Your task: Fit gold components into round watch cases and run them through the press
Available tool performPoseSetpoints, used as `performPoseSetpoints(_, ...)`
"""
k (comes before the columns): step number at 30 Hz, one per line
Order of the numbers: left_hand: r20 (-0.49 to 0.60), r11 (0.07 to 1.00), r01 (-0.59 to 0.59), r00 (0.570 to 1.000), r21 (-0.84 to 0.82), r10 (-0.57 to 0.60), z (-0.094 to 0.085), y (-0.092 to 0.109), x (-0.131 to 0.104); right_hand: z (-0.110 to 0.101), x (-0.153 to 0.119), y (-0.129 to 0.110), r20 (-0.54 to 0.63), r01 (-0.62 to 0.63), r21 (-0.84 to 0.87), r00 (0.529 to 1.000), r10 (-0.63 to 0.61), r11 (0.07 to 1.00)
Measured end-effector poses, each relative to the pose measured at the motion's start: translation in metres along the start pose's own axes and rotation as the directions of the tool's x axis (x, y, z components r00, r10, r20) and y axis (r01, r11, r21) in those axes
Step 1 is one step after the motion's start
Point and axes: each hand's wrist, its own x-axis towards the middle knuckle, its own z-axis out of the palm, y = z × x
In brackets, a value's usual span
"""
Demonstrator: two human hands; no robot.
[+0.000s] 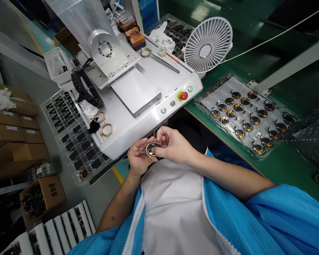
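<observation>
A small round part [149, 149] with a gold rim and a dark face is held between both hands, just in front of the white machine's front edge. My left hand [138, 156] cradles it from the left, fingers curled round its rim. From the right, my right hand [172, 145] grips the part, the thumb on its face and the fingers bent at the far edge. Behind the hands is the white machine [149, 118] with its buttons. Two gold rings [106, 130] lie on the machine's left front corner.
A clear tray [227, 136] of round parts lies on the green table [287, 170] at right. A white fan [205, 51] stands behind it. Trays of dark parts [78, 148] are at left. The red button [184, 96] sits near the machine's right corner.
</observation>
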Motion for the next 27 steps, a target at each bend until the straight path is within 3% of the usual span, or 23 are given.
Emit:
performPoseSetpoints(8,-0.039,1.000,-0.019,0.999,0.004,0.019,0.001,-0.004,0.002,-0.003,0.008,0.002,-0.006,-0.030,0.062,1.000,0.031,0.998)
performPoseSetpoints(11,-0.072,0.999,-0.034,0.997,-0.001,0.034,0.000,-0.006,0.001,-0.010,0.012,0.001,0.031,-0.164,0.006,0.986,0.163,0.987)
performPoseSetpoints(15,-0.017,0.999,-0.040,0.999,0.000,0.040,0.000,-0.007,-0.004,-0.019,0.010,0.003,0.126,-0.303,-0.048,0.943,0.307,0.952)
performPoseSetpoints(22,0.053,0.994,-0.025,0.998,0.108,0.019,0.003,0.002,-0.003,-0.018,0.001,0.013,0.079,-0.253,0.085,0.966,0.247,0.964)
performPoseSetpoints(27,0.001,0.993,-0.036,0.999,0.112,0.037,0.002,-0.001,-0.001,-0.009,0.002,0.014,0.058,-0.187,0.088,0.981,0.182,0.978)
